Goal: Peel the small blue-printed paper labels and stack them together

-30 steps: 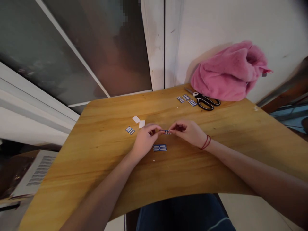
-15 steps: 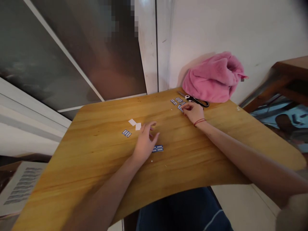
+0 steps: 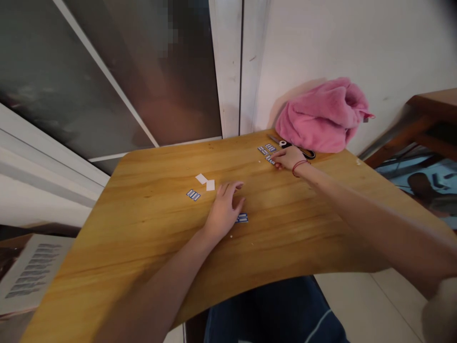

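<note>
My left hand rests over the table with its fingers curved and apart, holding nothing. Beside its thumb, partly covered, lies a blue-bordered label piece. Two blank white paper pieces and another blue-and-white label piece are left of the fingers. At the far right, my right hand, with red cords on its wrist, has its fingers closed at the edge of a small blue-and-white label piece on the table. More label pieces lie close by. Black-handled scissors are partly hidden behind that hand.
A pink plush cloth bundle sits at the back right against the wall. The wooden table adjoins a glass-panelled door. A printed carton stands at lower left, and dark wooden furniture at right.
The view has shifted slightly, moving the scene a little right in the picture. My right fingers sit at the right edge of the label piece, uncovering more of it. My left hand stays curved.
</note>
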{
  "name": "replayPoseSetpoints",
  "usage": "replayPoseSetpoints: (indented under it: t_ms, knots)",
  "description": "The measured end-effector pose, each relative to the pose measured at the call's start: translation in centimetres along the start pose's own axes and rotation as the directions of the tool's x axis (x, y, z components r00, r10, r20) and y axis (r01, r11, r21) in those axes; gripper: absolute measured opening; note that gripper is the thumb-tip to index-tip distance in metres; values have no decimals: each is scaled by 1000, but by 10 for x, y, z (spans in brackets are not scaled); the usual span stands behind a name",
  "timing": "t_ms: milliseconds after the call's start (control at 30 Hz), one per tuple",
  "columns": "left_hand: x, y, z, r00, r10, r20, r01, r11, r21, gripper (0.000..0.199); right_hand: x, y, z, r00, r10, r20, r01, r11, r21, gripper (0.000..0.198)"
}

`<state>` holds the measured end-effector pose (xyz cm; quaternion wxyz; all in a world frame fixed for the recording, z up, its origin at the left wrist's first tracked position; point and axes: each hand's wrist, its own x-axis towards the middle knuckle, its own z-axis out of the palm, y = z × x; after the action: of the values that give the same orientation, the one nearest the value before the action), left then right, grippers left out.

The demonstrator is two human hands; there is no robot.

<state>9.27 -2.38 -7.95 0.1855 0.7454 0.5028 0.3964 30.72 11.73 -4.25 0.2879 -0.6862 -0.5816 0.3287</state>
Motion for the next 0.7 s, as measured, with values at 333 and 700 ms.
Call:
replayPoseSetpoints:
  t_ms: [333,700]
  knots:
    - [-2,4,-2,999,7,51,-7,1000,3,33,12,-4,-2,1000,-19,15,21,980,-198,10]
    - [-2,5,-2,998,18,53,-19,1000,11,32,8,1,0,980,-188,-68,130,857,-498,17]
